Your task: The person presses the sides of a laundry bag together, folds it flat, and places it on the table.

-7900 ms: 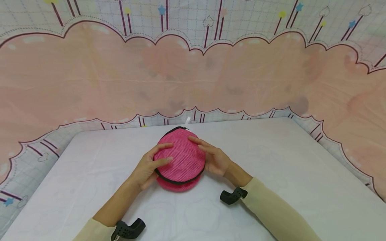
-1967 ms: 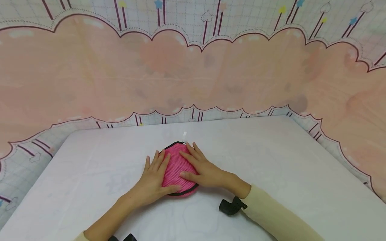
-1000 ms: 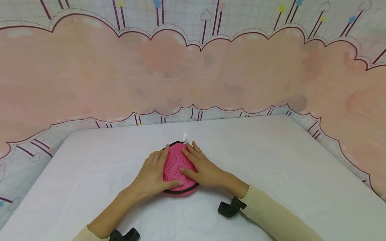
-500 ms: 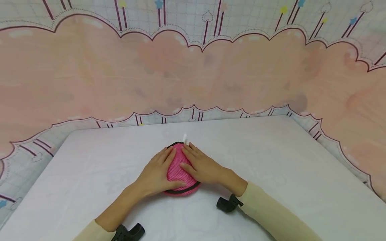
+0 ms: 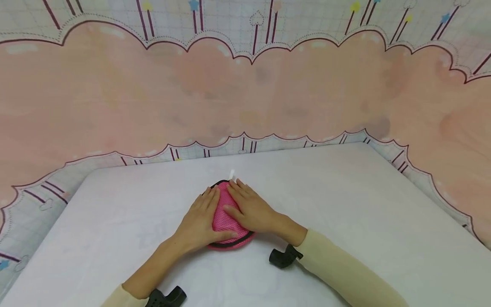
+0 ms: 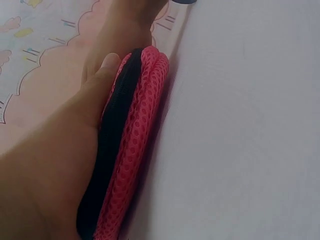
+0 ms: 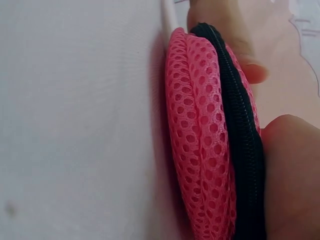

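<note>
A round pink mesh zip bag (image 5: pixel 226 215) lies on the white table, with a black zip round its edge and a white tab (image 5: pixel 232 174) at its far end. My left hand (image 5: pixel 199 219) rests on its left part, fingers extended and thumb across the near side. From the right, my right hand (image 5: pixel 253 209) lies on it with fingers straight. Both wrist views show the bag's side: the black zip (image 7: pixel 245 150) runs above a puffed pink mesh layer (image 6: pixel 137 140), low against the table. What is inside cannot be seen.
The white tabletop (image 5: pixel 345 204) spreads out on all sides of the bag. Behind it hangs a peach patterned cloth (image 5: pixel 307 94) with drawn candles. A black wrist camera (image 5: pixel 284 256) sits at the right cuff, another wrist camera (image 5: pixel 166 297) at the left.
Earliest, both hands held the bag by its sides, its layers parted at the near edge. Now it lies flatter, slightly nearer me, under both palms. Lately the left fingers have shifted inward over it.
</note>
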Demonstrator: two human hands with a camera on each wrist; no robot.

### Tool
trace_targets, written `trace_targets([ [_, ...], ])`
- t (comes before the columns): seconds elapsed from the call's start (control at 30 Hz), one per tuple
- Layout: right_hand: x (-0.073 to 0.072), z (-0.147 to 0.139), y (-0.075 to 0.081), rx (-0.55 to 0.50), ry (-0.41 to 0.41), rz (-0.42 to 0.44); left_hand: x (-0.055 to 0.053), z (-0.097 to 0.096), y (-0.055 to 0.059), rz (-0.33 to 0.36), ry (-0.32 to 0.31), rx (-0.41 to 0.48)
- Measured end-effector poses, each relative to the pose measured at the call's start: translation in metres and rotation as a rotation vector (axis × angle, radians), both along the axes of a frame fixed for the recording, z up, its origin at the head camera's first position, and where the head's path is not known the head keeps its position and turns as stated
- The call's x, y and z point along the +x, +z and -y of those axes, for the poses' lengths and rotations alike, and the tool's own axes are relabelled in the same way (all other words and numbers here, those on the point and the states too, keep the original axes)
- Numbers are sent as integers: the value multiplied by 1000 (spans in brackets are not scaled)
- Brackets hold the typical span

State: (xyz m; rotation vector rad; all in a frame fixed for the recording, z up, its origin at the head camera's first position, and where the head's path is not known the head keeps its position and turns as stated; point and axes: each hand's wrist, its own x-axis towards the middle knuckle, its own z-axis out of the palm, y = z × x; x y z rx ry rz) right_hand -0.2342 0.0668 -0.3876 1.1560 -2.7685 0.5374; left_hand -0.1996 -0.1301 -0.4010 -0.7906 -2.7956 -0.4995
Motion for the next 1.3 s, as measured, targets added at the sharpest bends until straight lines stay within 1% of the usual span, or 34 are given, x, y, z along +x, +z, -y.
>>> trace_targets([
  [0.1, -1, 1, -1, -26, 13, 1, 2, 2, 0, -19, 0, -1],
  [0.27, 0, 0, -3, -47, -3, 27, 3, 2, 1, -17, -7, 4],
  [0.43, -2, 0, -4, -42, -5, 38, 2, 3, 2, -13, -14, -7],
  [0.63, 0, -1, -4, -31, -5, 33, 3, 2, 2, -23, -35, -17],
  [0.8, 1, -2, -6, -6, -7, 19, 3, 1, 0, -26, -33, -19],
  [0.9, 0, -2, -5, -3, -8, 20, 3, 1, 1, -27, -32, -17],
  [1.13, -1, -2, -6, 20, -4, 29, 4, 0, 5, -5, -30, -18],
  [1.3, 0, -2, -3, 24, -4, 50, 4, -1, 9, 14, -21, -26],
])
